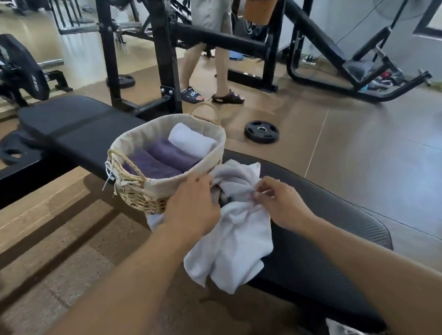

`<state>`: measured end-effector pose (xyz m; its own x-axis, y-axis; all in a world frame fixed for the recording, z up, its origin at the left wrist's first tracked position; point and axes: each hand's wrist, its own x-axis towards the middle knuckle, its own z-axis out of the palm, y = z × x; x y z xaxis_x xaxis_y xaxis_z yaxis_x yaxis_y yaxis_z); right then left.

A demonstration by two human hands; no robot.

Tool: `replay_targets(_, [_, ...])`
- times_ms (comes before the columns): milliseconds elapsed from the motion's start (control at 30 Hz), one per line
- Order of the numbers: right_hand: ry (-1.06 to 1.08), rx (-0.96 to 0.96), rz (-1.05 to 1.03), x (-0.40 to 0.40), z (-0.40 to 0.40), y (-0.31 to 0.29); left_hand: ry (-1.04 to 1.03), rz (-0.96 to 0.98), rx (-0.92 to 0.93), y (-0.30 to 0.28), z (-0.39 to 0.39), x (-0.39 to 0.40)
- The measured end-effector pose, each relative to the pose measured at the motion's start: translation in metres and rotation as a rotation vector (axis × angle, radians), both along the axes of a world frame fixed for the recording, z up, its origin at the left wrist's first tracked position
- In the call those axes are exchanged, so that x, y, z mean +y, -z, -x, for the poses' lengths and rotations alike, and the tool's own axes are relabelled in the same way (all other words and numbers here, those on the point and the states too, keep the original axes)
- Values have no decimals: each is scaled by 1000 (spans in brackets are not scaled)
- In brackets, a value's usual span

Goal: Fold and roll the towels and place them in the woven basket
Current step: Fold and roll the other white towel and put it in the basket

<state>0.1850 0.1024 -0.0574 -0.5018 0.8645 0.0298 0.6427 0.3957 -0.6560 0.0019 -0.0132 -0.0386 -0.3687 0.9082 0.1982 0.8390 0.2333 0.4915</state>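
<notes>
Your right hand [280, 202] pinches crumpled white towel [237, 236] on black bench [328, 227], thumb and fingertips closed on fold. Your left hand [191, 205] rests on same towel beside basket [136, 191], fingers curled; grip unclear. Basket holds two purple rolls [159, 157], one white roll [191, 140].

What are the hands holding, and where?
The right hand pinches the crumpled white towel at a bunched fold near its top; the left hand rests on it.
</notes>
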Motion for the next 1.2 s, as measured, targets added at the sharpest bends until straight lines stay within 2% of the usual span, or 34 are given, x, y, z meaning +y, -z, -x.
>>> replay_targets(67, [68, 129, -71, -4, -5, -9, -23, 72, 3, 8, 0, 4])
replay_targets(200, [285, 553, -151, -11, -25, -43, -12, 135, -25, 11, -6, 8])
replay_targets(333, [296, 763, 12, -16, -45, -47, 47, 246, 71, 17, -21, 13])
replay_targets(467, [245, 520, 49, -17, -60, -35, -18, 126, 50, 11, -33, 19])
replay_targets(600, [215, 462, 67, -24, -70, -26, -138, -37, -159, -9, -35, 24])
replay_targets(667, [104, 332, 74, -29, -70, -19, -159, -93, -240, -17, -35, 26])
replay_targets(700, [59, 270, 10, -31, -69, -15, -163, -105, -263, -20, -36, 28])
replay_targets(800, [-51, 123, -165, -36, -64, -10, -159, -83, -282, -22, -35, 32])
replay_targets(1000, [-248, -292, -206, -35, -59, 7, -236, 29, -316, -23, -24, 38])
replay_targets(1100, [-199, -331, -239, -28, -59, 15, -245, 80, -257, -21, -26, 38])
replay_targets(1200, [-210, -208, -202, -21, -59, 14, -280, 122, -187, -24, -23, 36])
